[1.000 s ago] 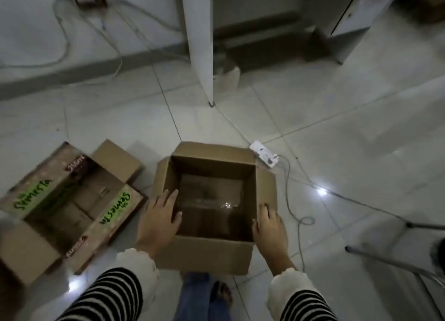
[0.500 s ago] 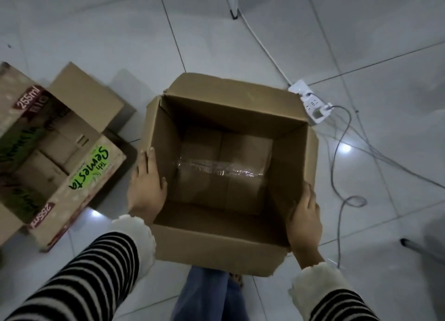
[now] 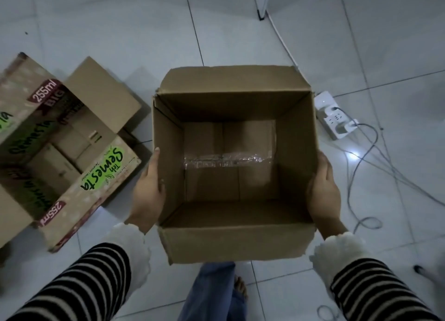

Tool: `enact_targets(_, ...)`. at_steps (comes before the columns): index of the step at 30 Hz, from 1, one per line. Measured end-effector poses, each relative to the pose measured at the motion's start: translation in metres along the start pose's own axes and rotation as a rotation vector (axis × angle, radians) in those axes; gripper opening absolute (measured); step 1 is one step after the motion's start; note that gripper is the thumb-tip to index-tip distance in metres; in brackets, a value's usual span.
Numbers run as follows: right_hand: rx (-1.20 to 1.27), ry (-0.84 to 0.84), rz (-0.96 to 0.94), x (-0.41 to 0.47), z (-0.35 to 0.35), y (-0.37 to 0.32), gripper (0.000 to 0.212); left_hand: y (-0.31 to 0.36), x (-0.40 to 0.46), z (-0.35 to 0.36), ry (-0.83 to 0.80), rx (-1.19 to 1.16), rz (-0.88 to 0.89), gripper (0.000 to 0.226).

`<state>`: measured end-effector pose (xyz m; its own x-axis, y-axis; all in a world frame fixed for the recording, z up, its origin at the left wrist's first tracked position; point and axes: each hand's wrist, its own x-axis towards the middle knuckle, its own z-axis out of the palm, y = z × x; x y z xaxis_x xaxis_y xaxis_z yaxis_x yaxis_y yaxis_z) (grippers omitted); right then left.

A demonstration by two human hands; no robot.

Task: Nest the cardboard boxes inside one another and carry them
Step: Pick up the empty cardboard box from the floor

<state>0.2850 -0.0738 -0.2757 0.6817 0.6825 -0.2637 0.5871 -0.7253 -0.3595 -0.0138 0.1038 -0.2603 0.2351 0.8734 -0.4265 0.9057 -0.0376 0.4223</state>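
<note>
A plain brown cardboard box (image 3: pixel 234 240) fills the middle of the view, open at the top, with nothing inside and shiny tape across its bottom. My left hand (image 3: pixel 147 195) presses flat on its left wall and my right hand (image 3: pixel 323 190) on its right wall, holding it up over my legs. A second open box (image 3: pixel 72 200), printed with green "Semesta" labels, lies on the floor to the left, its flaps spread out.
A white power strip (image 3: pixel 334 118) with a plug lies on the tiled floor just right of the held box. Thin cables (image 3: pixel 368 176) trail across the tiles on the right. A white furniture leg (image 3: pixel 262 0) stands at the top right.
The plain box has come up off the floor and closer to the camera. Both hands slid from its top edges to its side walls. The view tilted further down.
</note>
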Motion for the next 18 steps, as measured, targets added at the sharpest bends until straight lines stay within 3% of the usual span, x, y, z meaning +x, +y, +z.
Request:
enact_targets(14,-0.124,0.006,-0.099,0.065,-0.01,-0.024,0.072,0.015,0.034,-0.012,0.015,0.03,-0.068,0.084)
enact_targets(18,-0.175,-0.006,-0.056,0.061,-0.018,-0.034,0.059,0.02,0.025,-0.019,-0.023,0.107,-0.042,0.084)
